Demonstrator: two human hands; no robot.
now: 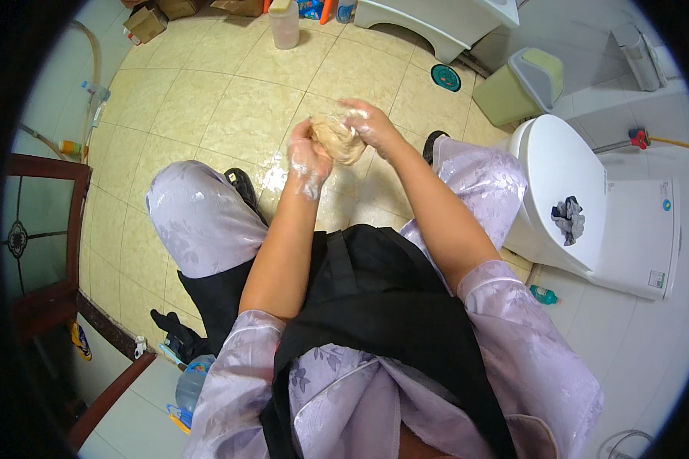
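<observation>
Floor (207,115): cream tile, running beneath the whole scene. Person is seated or squatting low, knees apart, in pale lilac patterned clothing (207,214) with a black apron (383,336) over the front.

Toilet (563,145): white, lid down, to the person's right. Wooden door (46,252) with decorated glass, far left. Pale green bin (505,96) with a grey-rimmed lid, just beyond the toilet. Translucent plastic container (285,29) on the floor, well ahead of the hands.

Left hand (311,151): fingers curled round the left side of a bunched beige cloth (338,140), white foam on the wrist. Right hand (366,124): partly open, fingers bent onto the cloth's upper right edge, gripping it; foam on the fingers. Cloth is held up between both hands, out in front of the knees and above the floor; it looks wet.

Smaller items: crumpled grey cloth (569,220) lying on the toilet lid; round green drain cover (446,77) in the floor near the bin; green bottle (543,294) lying beside the toilet base.
</observation>
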